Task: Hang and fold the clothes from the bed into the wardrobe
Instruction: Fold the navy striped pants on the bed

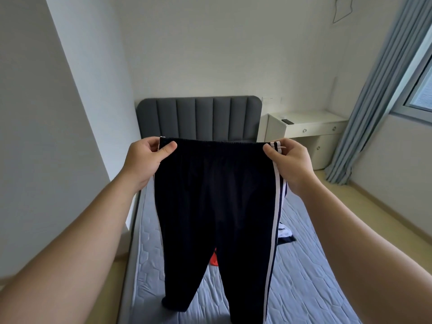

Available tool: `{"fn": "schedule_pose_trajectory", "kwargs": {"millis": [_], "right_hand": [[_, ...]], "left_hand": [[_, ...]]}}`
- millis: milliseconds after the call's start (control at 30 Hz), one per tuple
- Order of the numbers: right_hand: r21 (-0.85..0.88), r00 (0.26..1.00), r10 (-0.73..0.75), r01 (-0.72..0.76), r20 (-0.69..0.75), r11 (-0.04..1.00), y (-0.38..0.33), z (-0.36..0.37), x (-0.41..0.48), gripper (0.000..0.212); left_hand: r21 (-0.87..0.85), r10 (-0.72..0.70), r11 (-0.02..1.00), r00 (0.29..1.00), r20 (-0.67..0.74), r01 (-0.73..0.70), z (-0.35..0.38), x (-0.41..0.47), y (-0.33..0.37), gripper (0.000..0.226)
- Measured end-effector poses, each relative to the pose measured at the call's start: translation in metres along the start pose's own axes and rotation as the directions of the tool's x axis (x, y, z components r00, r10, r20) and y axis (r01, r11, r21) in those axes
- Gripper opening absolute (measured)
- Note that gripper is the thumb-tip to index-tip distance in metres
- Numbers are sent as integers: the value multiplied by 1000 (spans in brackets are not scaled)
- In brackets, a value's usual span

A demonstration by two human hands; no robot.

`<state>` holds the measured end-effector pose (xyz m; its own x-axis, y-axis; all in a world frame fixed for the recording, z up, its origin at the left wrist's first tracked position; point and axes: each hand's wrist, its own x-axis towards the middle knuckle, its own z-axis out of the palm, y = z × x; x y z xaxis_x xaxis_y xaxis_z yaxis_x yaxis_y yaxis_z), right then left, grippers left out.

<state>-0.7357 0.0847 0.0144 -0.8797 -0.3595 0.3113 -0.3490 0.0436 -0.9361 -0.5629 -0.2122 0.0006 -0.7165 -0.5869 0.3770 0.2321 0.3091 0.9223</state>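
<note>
Dark navy track trousers (pixel 215 206) with white side stripes hang upright in front of me over the bed (pixel 311 277). My left hand (pixel 146 161) pinches the left end of the elastic waistband. My right hand (pixel 291 160) pinches the right end, so the waistband is stretched flat between them. The legs hang down and their ends reach the mattress. A red garment (pixel 214 259) shows between the legs. A navy and white garment (pixel 285 233) lies on the mattress, partly hidden behind the right leg. The wardrobe is out of view.
A grey padded headboard (pixel 198 118) stands at the far end of the bed. A white desk (pixel 311 129) with drawers sits at the back right, beside blue curtains (pixel 374 108) and a window. A white wall (pixel 46 136) runs close along the bed's left side. A wire hanger (pixel 342 10) hangs on the far wall.
</note>
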Motion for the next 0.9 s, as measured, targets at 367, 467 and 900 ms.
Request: {"fn": "schedule_pose_trajectory", "kwargs": {"millis": [367, 467, 900], "right_hand": [[-304, 684, 292, -107, 668, 947, -22, -10, 3, 53], [-573, 676, 378, 80, 632, 816, -31, 0, -1, 63], [-650, 662, 379, 219, 647, 727, -4, 51, -22, 38]], "left_hand": [[-83, -60, 994, 996, 64, 65, 4, 0, 0, 21], [-86, -42, 995, 989, 140, 55, 9, -2, 2, 12], [79, 25, 995, 901, 433, -66, 36, -27, 19, 14]]}}
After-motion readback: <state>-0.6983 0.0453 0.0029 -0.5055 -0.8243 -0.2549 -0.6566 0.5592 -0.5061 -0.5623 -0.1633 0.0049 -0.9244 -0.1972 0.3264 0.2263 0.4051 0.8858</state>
